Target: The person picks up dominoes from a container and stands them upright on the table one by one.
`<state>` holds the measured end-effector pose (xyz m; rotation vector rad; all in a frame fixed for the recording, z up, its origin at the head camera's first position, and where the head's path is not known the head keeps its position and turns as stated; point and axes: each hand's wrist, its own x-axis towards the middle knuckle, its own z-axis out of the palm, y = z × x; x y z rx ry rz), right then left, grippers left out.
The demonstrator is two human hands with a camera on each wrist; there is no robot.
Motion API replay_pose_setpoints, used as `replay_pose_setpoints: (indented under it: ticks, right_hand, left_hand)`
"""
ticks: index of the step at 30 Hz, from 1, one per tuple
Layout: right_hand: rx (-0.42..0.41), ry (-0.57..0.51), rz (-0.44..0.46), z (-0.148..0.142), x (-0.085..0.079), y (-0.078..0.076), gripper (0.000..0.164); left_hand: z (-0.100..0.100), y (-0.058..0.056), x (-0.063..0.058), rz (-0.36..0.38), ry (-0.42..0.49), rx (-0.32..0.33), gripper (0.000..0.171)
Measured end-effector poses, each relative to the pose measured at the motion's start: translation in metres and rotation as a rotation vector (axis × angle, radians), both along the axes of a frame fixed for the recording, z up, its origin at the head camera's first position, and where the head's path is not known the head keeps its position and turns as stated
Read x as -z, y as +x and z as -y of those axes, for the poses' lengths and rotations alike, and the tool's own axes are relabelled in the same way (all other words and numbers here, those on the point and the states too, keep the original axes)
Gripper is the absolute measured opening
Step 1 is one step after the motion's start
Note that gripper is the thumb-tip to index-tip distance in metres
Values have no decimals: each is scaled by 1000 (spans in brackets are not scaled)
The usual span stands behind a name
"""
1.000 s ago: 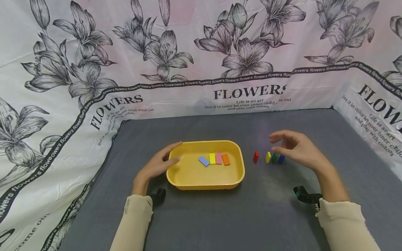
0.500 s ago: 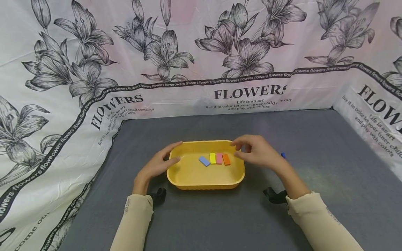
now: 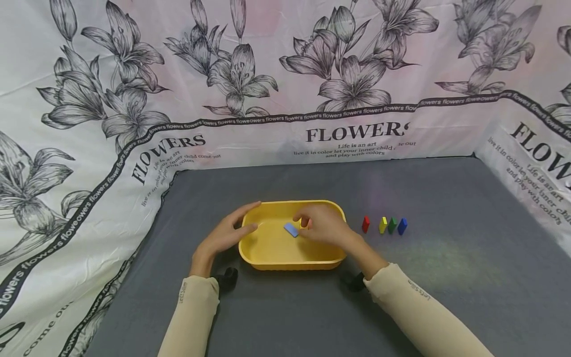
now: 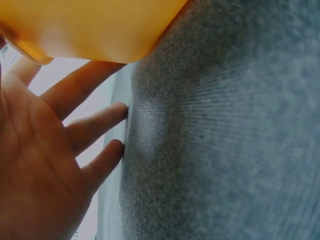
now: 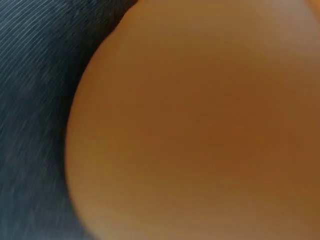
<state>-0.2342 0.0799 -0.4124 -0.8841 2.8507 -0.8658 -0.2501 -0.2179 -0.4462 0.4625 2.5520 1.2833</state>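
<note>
A yellow plastic tub (image 3: 272,255) stands on the grey table. My left hand (image 3: 225,230) rests at its left end, thumb over the rim. In the left wrist view, the left hand's fingers (image 4: 97,127) are spread and fairly straight, beside the tub's outer wall. My right hand (image 3: 325,225) reaches down inside the tub, thumb and index finger apart around a mostly covered yellow block (image 3: 304,224). A light blue block (image 3: 291,229) lies just left of those fingertips. The orange block is hidden under the hand. The right wrist view is filled by the tub's wall (image 5: 200,125).
Right of the tub, several small blocks stand upright in a row: red (image 3: 366,224), yellow (image 3: 383,225), green (image 3: 392,225) and blue (image 3: 403,226). Behind the table hangs a white cloth (image 3: 250,139) printed with flowers.
My right hand has moved left from over the standing blocks, across the tub's right rim, and down over the blocks inside. The left hand has stayed at the tub's left end.
</note>
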Motion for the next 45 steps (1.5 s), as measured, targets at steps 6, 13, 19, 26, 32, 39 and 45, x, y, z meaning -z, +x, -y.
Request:
replay_pose_setpoints:
  ticks: [6, 13, 19, 26, 32, 39, 45]
  right_hand:
    - [82, 65, 69, 19, 2, -2, 29]
    - [150, 136, 88, 35, 10, -5, 25]
    - [184, 217, 19, 44, 14, -5, 13]
    - [203, 291, 16, 47, 13, -2, 25]
    - [171, 341, 29, 48, 10, -2, 21]
    - [142, 442, 21, 51, 7, -2, 18]
    - [142, 416, 9, 51, 6, -1, 17]
  left_hand:
    - [-1, -2, 0, 2, -3, -2, 58]
    - [0, -3, 3, -8, 3, 7, 58]
    - [-1, -3, 5, -13, 13, 12, 57]
    - [-2, -2, 4, -6, 17, 10, 57]
    - [-2, -2, 3, -11, 14, 8, 58]
    - [0, -1, 3, -13, 17, 8, 57]
    - [1, -2, 4, -11, 18, 8, 57]
